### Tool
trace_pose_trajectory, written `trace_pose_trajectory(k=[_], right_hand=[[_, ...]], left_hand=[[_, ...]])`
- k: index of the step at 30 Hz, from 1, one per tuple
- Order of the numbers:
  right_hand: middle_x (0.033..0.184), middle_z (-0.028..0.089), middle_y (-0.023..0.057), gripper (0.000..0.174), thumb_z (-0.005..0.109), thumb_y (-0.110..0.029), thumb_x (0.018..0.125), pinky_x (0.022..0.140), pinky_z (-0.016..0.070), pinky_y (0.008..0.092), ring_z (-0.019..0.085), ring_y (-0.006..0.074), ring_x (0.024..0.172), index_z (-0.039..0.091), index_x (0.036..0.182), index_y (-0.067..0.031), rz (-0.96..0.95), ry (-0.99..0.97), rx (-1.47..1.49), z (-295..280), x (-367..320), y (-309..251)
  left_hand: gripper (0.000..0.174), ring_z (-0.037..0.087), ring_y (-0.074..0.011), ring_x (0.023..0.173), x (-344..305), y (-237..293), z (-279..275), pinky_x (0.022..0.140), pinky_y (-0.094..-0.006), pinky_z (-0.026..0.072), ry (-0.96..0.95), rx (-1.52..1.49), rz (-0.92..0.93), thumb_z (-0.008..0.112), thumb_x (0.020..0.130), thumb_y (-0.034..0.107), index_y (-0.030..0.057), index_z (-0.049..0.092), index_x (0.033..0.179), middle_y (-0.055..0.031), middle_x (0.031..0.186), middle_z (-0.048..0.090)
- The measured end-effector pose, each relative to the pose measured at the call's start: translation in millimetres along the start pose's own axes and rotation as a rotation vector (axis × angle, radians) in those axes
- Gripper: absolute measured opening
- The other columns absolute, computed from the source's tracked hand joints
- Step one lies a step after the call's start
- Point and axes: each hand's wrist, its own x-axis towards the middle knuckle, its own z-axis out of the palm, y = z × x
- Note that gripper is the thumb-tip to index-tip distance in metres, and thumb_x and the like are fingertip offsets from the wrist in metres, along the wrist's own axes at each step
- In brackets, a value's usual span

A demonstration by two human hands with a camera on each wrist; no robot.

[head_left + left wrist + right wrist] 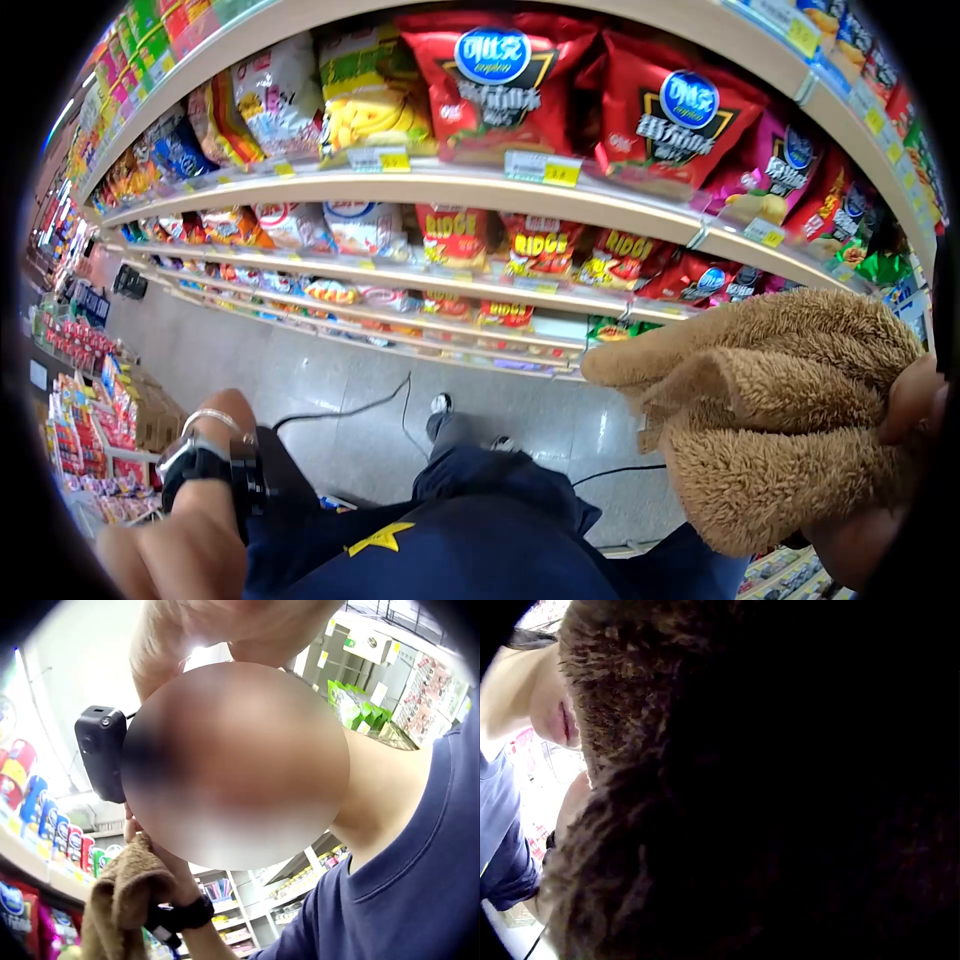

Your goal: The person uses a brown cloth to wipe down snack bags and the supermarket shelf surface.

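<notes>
A fluffy brown cloth bunches up in folds at the right of the head view, close to the camera. My right hand grips it, with fingers partly buried in the pile. In the left wrist view the same cloth hangs below the black head camera. Brown pile covers much of the right wrist view, and the rest is dark. My left hand is raised close to the head at the lower left; its fingertips are out of sight. In the left wrist view, this hand crosses the top.
Snack shelves curve across the front, holding red chip bags and other packets. A black cable runs over the grey floor. More packaged goods stand at the left. Both feet show below.
</notes>
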Motion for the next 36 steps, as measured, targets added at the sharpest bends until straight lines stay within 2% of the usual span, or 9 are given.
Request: trace_pose_trajectory(k=[16,36], right_hand=[[0.086,0.055,0.006,0.043,0.066,-0.009,0.083,0.049,0.0405,0.0176,0.051,0.0048,0.057,0.053,0.123,-0.0001,-0.029,0.016,-0.033,1,12,15],[0.086,0.054,0.0073,0.042,0.061,-0.014,0.087,0.047,0.0395,0.0184,0.05,0.0058,0.055,0.05,0.124,0.0013,-0.036,0.027,-0.018,0,16,3]], left_hand=[[0.026,0.054,-0.0123,0.108,35,-44,4,0.083,-0.0416,0.0409,-0.076,0.071,0.042,0.062,0.084,0.017,0.0226,0.064,0.109,0.0078,0.119,0.058],[0.025,0.054,-0.0137,0.107,25,-30,-3,0.083,-0.0414,0.0413,-0.097,0.107,0.037,0.062,0.084,0.017,0.0207,0.063,0.109,0.0055,0.116,0.058]])
